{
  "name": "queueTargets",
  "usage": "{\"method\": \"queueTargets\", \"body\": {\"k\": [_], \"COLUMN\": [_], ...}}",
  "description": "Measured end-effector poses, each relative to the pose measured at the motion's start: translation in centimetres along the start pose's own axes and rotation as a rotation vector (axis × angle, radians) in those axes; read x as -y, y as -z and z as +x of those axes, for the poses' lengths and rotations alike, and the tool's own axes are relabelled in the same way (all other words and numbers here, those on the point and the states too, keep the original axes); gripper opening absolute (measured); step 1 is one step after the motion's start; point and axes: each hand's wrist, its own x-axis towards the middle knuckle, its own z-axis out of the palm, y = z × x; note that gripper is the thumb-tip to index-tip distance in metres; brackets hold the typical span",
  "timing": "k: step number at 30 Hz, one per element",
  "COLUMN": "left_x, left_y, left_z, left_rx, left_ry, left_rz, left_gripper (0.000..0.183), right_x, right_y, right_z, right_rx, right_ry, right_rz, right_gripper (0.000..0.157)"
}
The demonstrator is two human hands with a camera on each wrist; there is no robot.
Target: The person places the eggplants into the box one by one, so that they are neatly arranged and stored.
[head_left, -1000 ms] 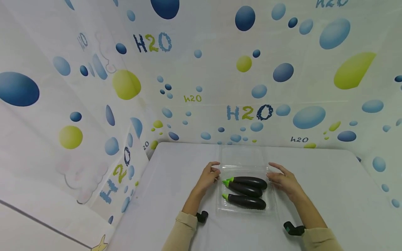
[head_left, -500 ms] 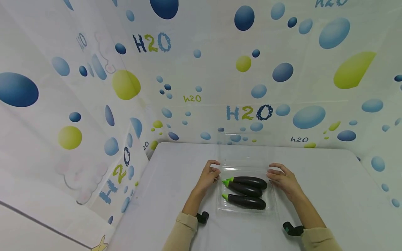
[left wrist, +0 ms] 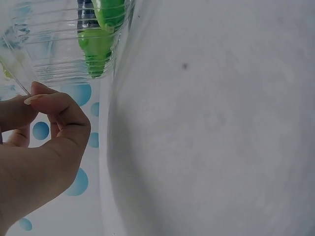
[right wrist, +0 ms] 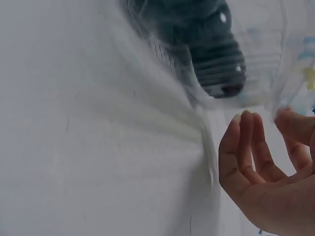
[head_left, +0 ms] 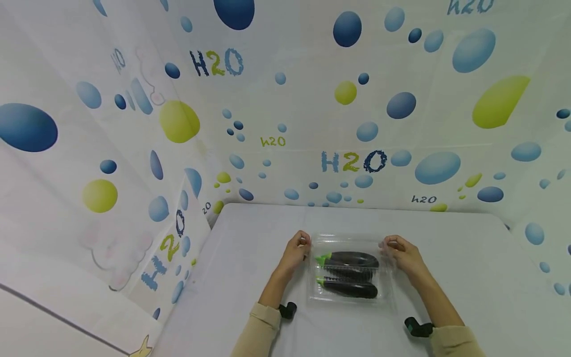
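Note:
Three dark eggplants with green caps lie in a clear plastic clamshell box (head_left: 312, 299) in the head view. The front eggplant (head_left: 352, 288) lies slightly apart from the back eggplant (head_left: 354, 259) and the middle one, which shows blurred through ridged plastic. The clear lid (head_left: 343, 237) is tilted forward over them. At its left side my left hand (head_left: 294, 252) pinches the lid's edge between thumb and forefinger, plainest in the left wrist view. My right hand (head_left: 403, 254) holds the lid's right edge, fingers and thumb curved about it; blur softens this in the right wrist view.
The box rests on a white-covered table (head_left: 241, 248). Behind it hangs a white curtain (head_left: 303, 99) printed with bubbles and H2O lettering. A black wrist camera (head_left: 288, 310) is worn on the left wrist, another black camera (head_left: 418, 327) on the right.
The lid, leaning back behind the box and upright half a second ago, has swung forward over the eggplants. Both hands have closed in on its edges, fingers now more curled.

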Motion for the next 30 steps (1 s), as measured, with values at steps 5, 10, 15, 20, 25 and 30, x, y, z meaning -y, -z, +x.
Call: {"method": "queueTargets", "body": {"k": [5,10,15,20,25,30], "left_x": [-0.7,-0.9,0.1,-0.2,-0.6,-0.6], "left_y": [-0.2,-0.2,-0.4,-0.5,-0.5,-0.4], "left_z": [-0.5,-1.0,-0.4,-0.7,-1.5,-2.2], "left_rx": [-0.018,-0.025,-0.042,-0.037,-0.048,-0.060], "left_ry": [-0.027,-0.046,-0.012,0.017,0.024,0.015], "left_rz": [0.016,0.009,0.006,-0.002,0.001,-0.005], "left_gripper": [0.007,0.005,0.007,0.015,0.020,0.036], "right_x": [0.1,0.5,0.9,0.8,0.8,0.9], "right_y": [0.4,0.5,0.5,0.4,0.3,0.7], "right_z": [-0.5,-1.2,-2.0,-2.7,-3.5,-4.4], "right_rx": [-0.031,-0.050,-0.036,-0.017,-0.014,0.001], "right_ry": [-0.004,0.007,0.039,0.074,0.048,0.012], "right_rz": [-0.039,-0.070,-0.089,-0.086,-0.074,-0.108], "right_gripper": [0.027,0.039,0.048,0.049,0.058,0.068]}}
